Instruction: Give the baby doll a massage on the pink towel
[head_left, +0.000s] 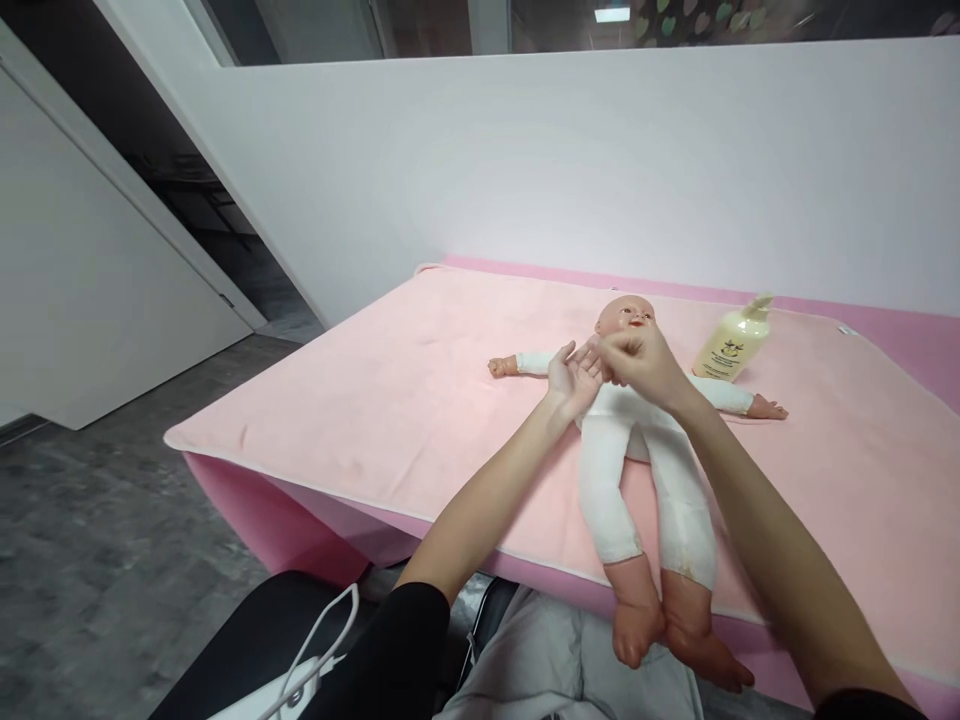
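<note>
A baby doll [679, 500] with a white cloth body lies on its back on the pink blanket [360, 400], arms spread and feet past the table's near edge. Above its chest, my left hand [576, 380] is held palm up with the fingers spread. My right hand [641, 365] meets its fingertips, its own fingers curled closed; whether they grip a left finger or something small is hidden. Both hands partly cover the doll's chest and chin. A pale yellow pump bottle [727, 345] stands tilted in view beside the doll's arm on the right.
A white wall [562, 160] with a window above it borders the table's far side. To the left are a white door [97, 270] and grey floor [112, 560]. A white cable [322, 650] and a white device lie by my left leg.
</note>
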